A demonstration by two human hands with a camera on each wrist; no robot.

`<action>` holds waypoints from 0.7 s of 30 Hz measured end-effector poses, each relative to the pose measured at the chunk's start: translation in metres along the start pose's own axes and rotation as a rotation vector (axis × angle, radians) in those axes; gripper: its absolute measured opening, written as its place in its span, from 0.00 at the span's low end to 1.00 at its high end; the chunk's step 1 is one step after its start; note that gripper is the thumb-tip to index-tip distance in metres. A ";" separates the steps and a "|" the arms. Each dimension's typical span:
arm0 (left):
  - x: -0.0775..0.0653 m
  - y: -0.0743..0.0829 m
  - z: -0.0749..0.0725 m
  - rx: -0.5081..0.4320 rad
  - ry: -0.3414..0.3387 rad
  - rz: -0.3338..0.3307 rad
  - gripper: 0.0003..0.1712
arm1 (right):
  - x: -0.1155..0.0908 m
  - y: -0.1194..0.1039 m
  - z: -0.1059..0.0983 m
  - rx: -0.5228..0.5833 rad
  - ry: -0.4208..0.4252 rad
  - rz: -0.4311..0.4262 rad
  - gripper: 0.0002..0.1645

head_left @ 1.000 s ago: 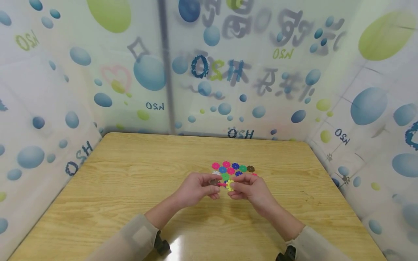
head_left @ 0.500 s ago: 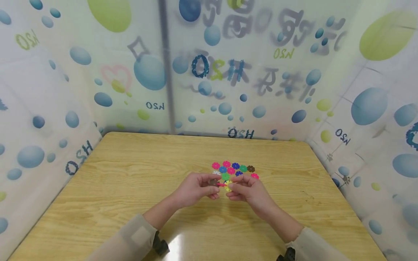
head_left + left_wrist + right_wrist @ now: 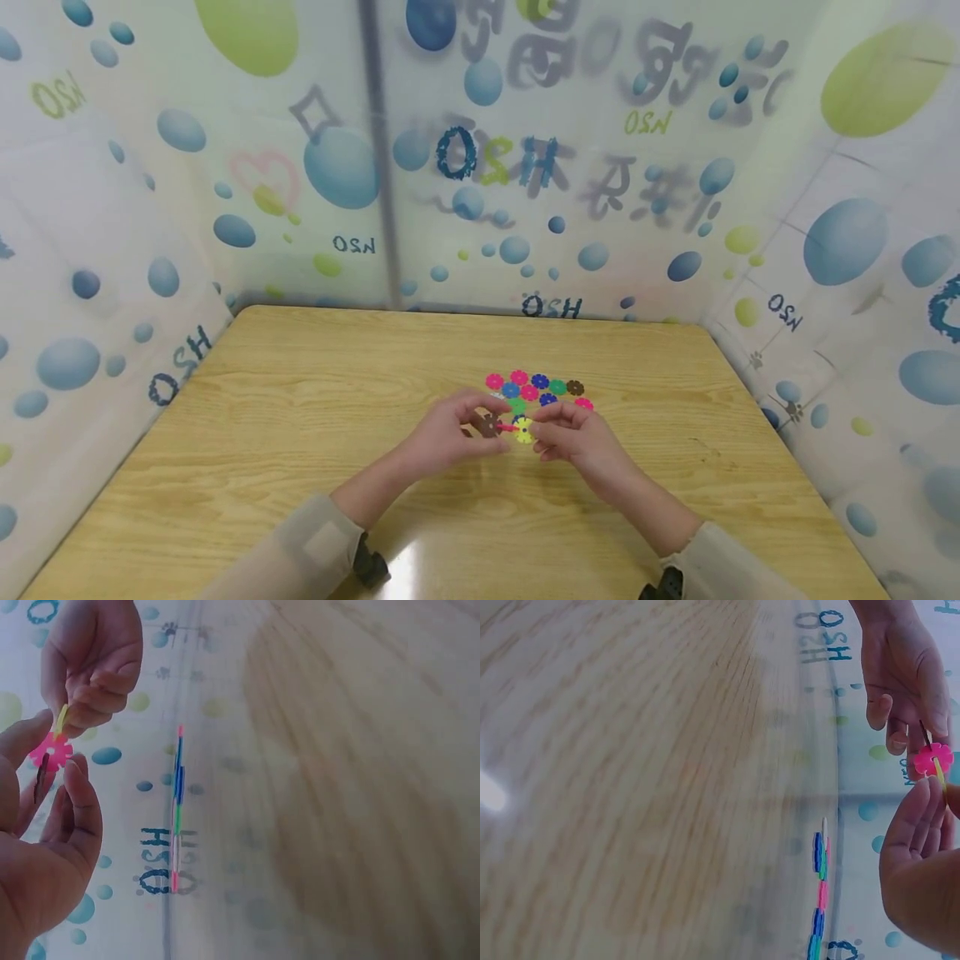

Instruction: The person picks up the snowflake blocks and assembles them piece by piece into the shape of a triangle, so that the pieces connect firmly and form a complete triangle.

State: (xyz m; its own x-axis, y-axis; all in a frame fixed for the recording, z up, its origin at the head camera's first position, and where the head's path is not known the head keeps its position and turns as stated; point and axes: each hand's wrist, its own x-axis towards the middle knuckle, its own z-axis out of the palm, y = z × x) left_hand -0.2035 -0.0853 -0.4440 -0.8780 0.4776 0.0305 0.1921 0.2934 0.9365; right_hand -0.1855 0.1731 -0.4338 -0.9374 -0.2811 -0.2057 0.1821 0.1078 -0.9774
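My right hand (image 3: pixel 587 440) pinches a yellow notched interlocking disc (image 3: pixel 522 432) between thumb and fingertips. Slotted into it is a pink disc (image 3: pixel 52 752), seen edge-on in the head view. A brown disc (image 3: pixel 491 425) is joined to the pink one's other side, so the three make one small chain above the table. Around the brown disc, my left hand (image 3: pixel 438 435) has its thumb and fingers spread apart, not gripping it. In the right wrist view, the yellow disc (image 3: pixel 940 774) stands at my right fingertips, with the pink one beyond.
Several loose notched discs in pink, blue, green and brown lie flat just beyond the hands, among them a dark brown disc (image 3: pixel 575 388) and a green disc (image 3: pixel 557 387). The wooden table (image 3: pixel 300 392) meets a patterned curtain (image 3: pixel 480 208) behind and on both sides.
My left thumb and fingers have spread off the brown disc, leaving more of it in sight. The right hand keeps its pinch on the yellow disc, after a small shift left.
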 end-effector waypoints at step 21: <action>0.003 0.005 0.018 0.004 0.011 0.038 0.22 | 0.003 0.004 0.004 0.020 0.006 0.031 0.19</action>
State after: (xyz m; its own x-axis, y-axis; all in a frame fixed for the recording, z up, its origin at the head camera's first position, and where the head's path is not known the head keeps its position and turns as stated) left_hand -0.1977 -0.0675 -0.4459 -0.8747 0.4797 0.0698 0.2273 0.2787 0.9331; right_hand -0.1869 0.1687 -0.4385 -0.9330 -0.2720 -0.2357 0.2170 0.0974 -0.9713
